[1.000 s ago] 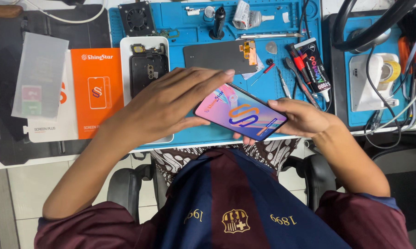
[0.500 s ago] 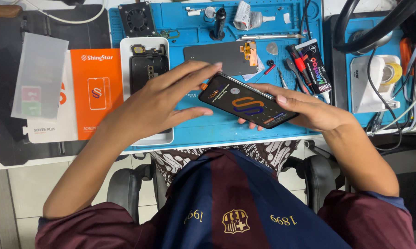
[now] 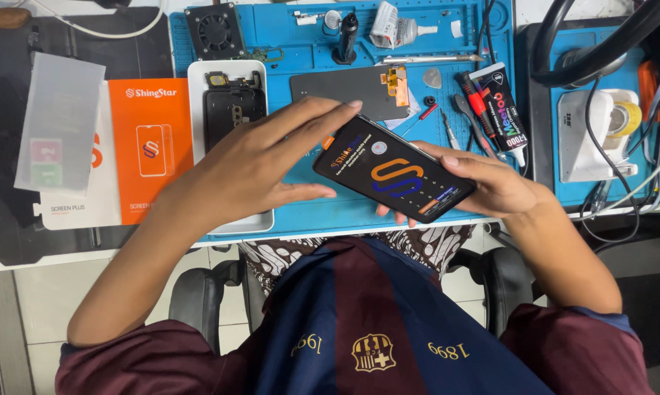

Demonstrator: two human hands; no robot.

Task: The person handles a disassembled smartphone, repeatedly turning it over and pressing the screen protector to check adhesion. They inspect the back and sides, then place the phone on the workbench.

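The right hand (image 3: 491, 186) grips a dark phone screen (image 3: 393, 178) from below, fingers curled round its right end, holding it tilted above the near edge of the blue mat (image 3: 300, 44). The left hand (image 3: 249, 164) is spread open, fingertips touching the screen's far left corner. Left of it lies an opened phone body (image 3: 232, 110) on a white tray (image 3: 198, 146), with an orange box (image 3: 148, 146) farther left.

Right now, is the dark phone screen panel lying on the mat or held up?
Held up: the screen panel is tilted above the blue mat, the right hand gripping its edge and left hand fingertips touching its corner.
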